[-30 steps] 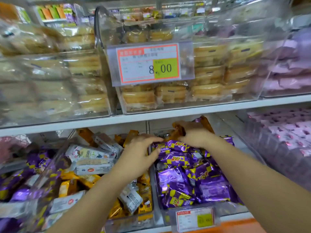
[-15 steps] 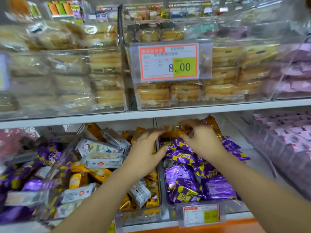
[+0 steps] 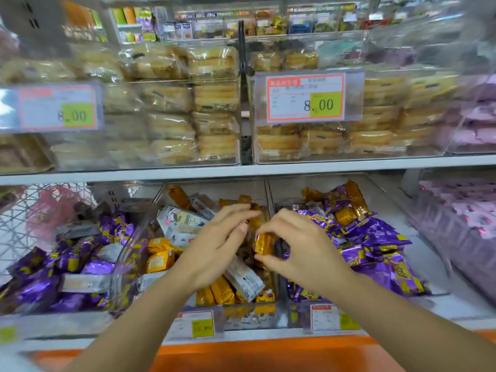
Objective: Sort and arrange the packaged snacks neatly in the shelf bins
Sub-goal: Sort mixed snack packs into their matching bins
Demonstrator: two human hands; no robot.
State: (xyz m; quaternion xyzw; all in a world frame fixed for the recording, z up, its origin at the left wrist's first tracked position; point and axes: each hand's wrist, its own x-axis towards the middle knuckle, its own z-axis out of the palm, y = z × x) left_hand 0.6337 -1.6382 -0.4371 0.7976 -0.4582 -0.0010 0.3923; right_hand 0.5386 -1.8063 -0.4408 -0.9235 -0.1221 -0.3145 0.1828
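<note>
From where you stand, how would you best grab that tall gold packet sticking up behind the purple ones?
Probably pinch the gold packet by its free upper end, reaching from above and in front. It stands nearly upright at the back of the right bin, its lower part wedged among purple packets, so only the top is clear.

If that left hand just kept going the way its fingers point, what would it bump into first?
Probably the golden-brown packets heaped at the back of the middle bin, just beyond the fingertips of the left hand. Depth is unclear, so it might pass over them.
</note>
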